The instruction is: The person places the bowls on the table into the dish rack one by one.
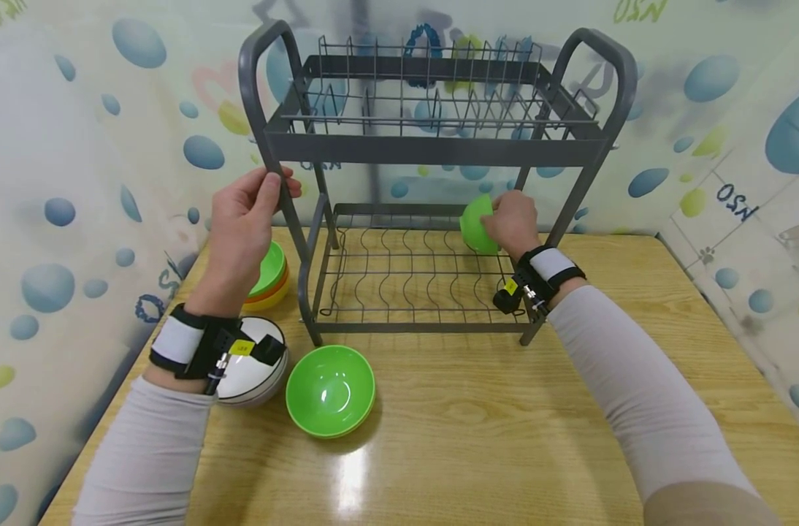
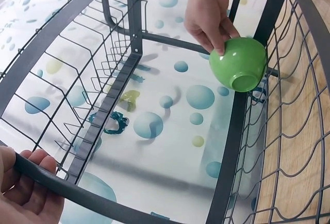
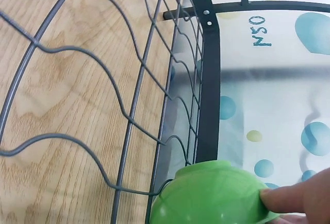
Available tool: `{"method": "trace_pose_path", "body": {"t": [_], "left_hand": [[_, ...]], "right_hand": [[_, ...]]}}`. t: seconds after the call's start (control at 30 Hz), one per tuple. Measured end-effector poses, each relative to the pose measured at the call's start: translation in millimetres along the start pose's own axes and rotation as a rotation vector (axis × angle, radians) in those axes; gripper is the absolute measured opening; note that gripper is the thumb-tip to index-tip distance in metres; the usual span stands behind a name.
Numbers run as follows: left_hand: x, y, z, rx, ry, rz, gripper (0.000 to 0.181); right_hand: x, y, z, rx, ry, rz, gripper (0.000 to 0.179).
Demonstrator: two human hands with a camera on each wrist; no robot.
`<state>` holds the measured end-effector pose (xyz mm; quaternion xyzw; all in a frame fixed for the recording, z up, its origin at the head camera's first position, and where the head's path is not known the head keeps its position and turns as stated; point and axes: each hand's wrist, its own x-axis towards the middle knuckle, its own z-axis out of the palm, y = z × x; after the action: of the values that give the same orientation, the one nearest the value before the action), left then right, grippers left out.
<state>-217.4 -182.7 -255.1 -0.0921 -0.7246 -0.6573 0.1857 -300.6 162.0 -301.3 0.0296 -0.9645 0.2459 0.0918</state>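
A grey two-tier dish rack stands on the wooden table. My left hand grips the rack's front left upright; its fingers curl round the bar. My right hand holds a small green bowl on its side over the back right of the lower wire shelf. That bowl shows its underside in the left wrist view, pinched at the rim. In the right wrist view the bowl sits just above the wires, with a fingertip on its rim.
A larger green bowl lies upright in front of the rack. A white bowl with dark stripes sits under my left wrist. A stack of green, orange and yellow bowls stands left of the rack. A bubble-patterned wall surrounds the table.
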Motion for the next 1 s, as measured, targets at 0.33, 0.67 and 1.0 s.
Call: {"method": "trace_pose_path", "body": {"t": [0.33, 0.67, 1.0], "left_hand": [[1.2, 1.8, -0.6, 0.062, 0.0, -0.022, 0.034], [2.2, 0.7, -2.9, 0.06, -0.012, -0.029, 0.035], [2.3, 1.6, -3.4, 0.045, -0.015, -0.03, 0.035]], "right_hand": [[-2.3, 2, 3, -0.028, 0.031, -0.074, 0.049], [-5.6, -6, -10, -0.211, 0.085, -0.202, 0.051], [-50.1, -19, -35, -0.258, 0.059, -0.359, 0.034]]}}
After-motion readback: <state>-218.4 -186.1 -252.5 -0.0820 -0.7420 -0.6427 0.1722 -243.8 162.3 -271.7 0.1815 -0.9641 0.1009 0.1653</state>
